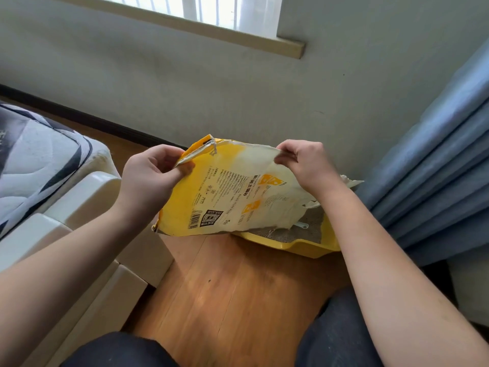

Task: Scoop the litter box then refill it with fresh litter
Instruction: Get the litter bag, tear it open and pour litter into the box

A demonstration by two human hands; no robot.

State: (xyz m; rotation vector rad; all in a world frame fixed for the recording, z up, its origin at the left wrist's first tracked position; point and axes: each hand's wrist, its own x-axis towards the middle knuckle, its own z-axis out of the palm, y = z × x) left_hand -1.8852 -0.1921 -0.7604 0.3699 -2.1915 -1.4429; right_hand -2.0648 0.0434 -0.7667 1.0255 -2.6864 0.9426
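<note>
Left hand (148, 178) and right hand (304, 165) each pinch the upper edge of the litter bag (227, 192), held lengthwise left-to-right directly above the litter box (299, 245), the right hand nearer it.

The bag (232, 189), held up between the left hand (148, 176) and right hand (304, 165), hides most of the litter box (296, 247) behind it; only the box's near rim and a strip of grey litter (285, 229) show below the right hand. A pale scoop (300, 225) lies in that litter, just its handle end visible under the bag's edge. The bag's small print is too fine to read. The right fingertips are tucked behind the bag's top edge. Whether the bag holds anything cannot be told. The window (211, 9) is cut by the top edge, the curtain (436, 168) by the right, and the mattress (39, 160) by the left.
</note>
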